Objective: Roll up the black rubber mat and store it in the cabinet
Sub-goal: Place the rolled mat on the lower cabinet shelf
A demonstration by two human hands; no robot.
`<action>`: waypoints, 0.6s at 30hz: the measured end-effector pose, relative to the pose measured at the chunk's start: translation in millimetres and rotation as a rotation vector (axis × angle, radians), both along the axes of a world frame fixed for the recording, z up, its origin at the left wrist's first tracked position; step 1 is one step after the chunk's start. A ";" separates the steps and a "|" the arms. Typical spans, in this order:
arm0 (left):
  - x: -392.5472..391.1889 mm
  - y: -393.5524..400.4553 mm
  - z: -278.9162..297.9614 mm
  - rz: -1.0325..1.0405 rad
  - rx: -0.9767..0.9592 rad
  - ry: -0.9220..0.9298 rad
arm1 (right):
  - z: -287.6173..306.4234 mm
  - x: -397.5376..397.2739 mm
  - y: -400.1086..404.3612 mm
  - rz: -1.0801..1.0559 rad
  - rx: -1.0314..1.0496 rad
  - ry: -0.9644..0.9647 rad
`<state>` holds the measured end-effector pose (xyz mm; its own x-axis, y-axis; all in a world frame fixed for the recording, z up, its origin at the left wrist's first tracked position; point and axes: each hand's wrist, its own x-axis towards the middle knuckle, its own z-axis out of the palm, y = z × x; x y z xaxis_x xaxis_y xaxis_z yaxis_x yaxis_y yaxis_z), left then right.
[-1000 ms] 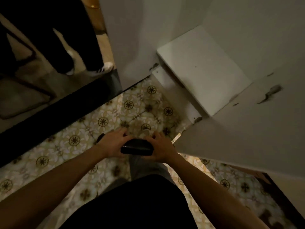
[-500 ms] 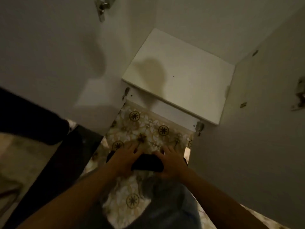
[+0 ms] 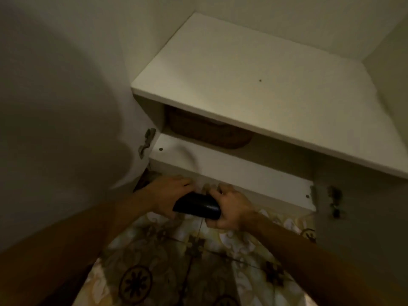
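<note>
Both hands wrapped around the rolled black rubber mat [image 3: 197,206], one at each end. Left hand [image 3: 167,192] cupped over the left end, fingers reaching forward over the top; right hand [image 3: 229,209] closed round the right end, knuckles up, thumb side tucked beneath. Rolled tight into a short, thick cylinder, dark and smooth, with a faint sheen along its upper curve; only the middle stretch between the two hands visible, ends hidden under the palms. Held lengthwise left to right, slightly tilted, lower at the right. Positioned above the patterned tile floor [image 3: 192,268], right at the front edge of the white cabinet's bottom shelf [image 3: 231,171], not yet inside. Higher up, a second white shelf [image 3: 265,85], bare on top apart from one small dark speck. Between the two shelves, a brown woven basket [image 3: 207,131], partly hidden under the upper board. Open cabinet doors on either side: left door [image 3: 66,96] with a metal hinge [image 3: 146,142] near the lower shelf, right door [image 3: 364,217] with dark hinge marks. Dim, yellowish light throughout; fine surface texture of the roll not discernible.
</note>
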<state>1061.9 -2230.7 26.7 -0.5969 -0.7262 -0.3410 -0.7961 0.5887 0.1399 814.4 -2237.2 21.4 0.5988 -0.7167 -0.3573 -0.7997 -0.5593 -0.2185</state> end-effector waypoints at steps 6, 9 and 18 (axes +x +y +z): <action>21.3 -64.5 -49.7 -0.020 -0.203 0.129 | -32.7 13.5 -78.1 0.054 -0.157 -0.009; 25.0 -88.0 -61.0 0.001 -0.228 0.131 | -42.2 24.8 -99.1 0.034 -0.165 0.003; 45.2 -122.6 -62.0 0.074 -0.183 0.030 | -61.8 51.9 -125.5 -0.049 -0.142 -0.062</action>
